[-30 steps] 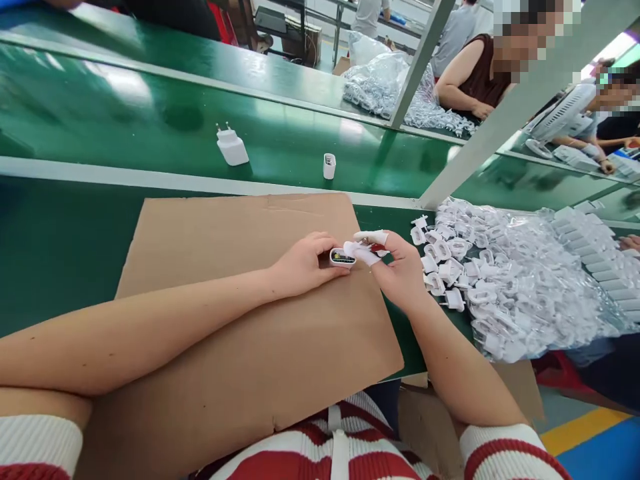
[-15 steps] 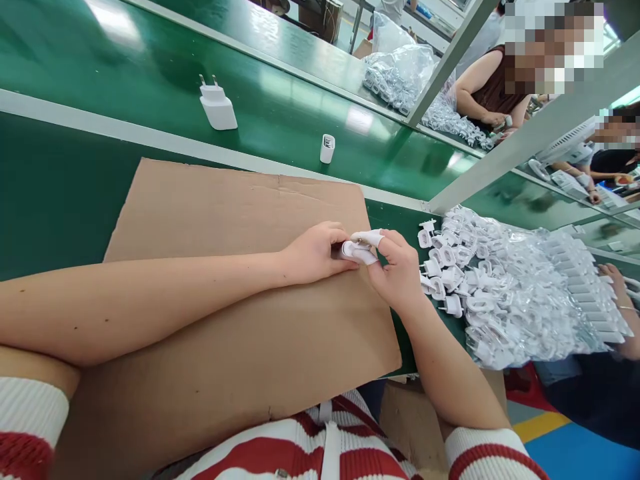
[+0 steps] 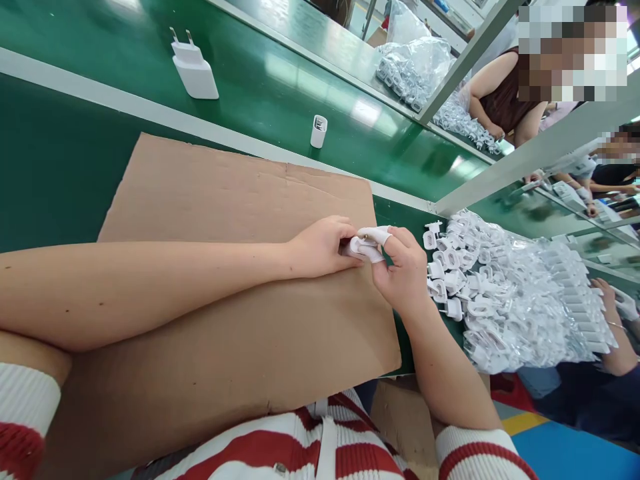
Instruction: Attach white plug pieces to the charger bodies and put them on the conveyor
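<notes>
Over the right part of the cardboard, my left hand (image 3: 320, 247) is closed around a white charger housing (image 3: 353, 247), mostly hidden by its fingers. Against that housing's open end, my right hand (image 3: 406, 270) pinches a small white plug part with a brassy metal glint; its outline is largely covered. White finger cots (image 3: 376, 235) sit on the right thumb and forefinger. Just right of this hand lies a pile of white plug parts (image 3: 453, 280), some showing pins.
Beneath my arms lies a cardboard sheet (image 3: 225, 333). On the green belt (image 3: 250, 93) stand a white charger with two pins (image 3: 196, 72) and a small white housing (image 3: 319, 131). Bagged white parts (image 3: 530, 307) lie at right, beside a co-worker's hand (image 3: 605, 297). A metal post (image 3: 500, 160) slants across.
My view has shifted slightly, so the belt items appear higher and further left. Both hands stay together at the charger housing, with little change in their grip.
</notes>
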A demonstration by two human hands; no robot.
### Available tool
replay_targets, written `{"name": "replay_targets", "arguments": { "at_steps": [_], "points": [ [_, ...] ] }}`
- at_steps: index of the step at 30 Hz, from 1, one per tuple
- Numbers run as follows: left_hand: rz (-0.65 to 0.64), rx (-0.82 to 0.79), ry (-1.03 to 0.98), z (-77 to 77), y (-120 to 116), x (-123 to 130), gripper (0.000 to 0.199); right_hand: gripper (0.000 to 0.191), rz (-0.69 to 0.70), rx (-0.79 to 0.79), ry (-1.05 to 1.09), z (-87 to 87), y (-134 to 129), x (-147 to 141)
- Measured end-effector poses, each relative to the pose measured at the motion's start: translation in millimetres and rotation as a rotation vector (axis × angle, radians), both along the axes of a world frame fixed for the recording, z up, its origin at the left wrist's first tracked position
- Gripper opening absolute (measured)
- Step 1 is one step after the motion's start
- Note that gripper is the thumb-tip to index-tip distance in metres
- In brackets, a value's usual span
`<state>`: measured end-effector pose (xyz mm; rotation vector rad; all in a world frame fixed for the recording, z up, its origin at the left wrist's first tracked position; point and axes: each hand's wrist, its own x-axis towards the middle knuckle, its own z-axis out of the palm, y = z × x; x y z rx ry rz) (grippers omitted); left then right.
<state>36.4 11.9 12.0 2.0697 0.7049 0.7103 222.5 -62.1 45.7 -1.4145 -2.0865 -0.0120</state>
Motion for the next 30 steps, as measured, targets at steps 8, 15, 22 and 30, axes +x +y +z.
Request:
{"name": "replay_targets", "arguments": {
  "at_steps": [8,15,22,30],
  "points": [
    [0.010,0.000,-0.013,-3.8,2.6,1.3,0.024,0.026,-0.019,-0.026,0.098,-2.0,-1.5,2.0],
    [0.024,0.002,-0.032,-5.5,1.2,2.6,0.024,0.028,-0.041,0.089,-0.053,-1.3,-3.3,-0.3],
    [0.068,0.003,-0.036,-4.7,-3.0,4.7,0.024,0.031,-0.178,0.013,-0.082,-6.0,-7.6,-9.0],
    [0.103,0.030,0.044,-1.3,16.6,5.9,0.021,0.047,-0.187,-0.086,0.138,-5.2,-5.6,12.4]
  ]
}}
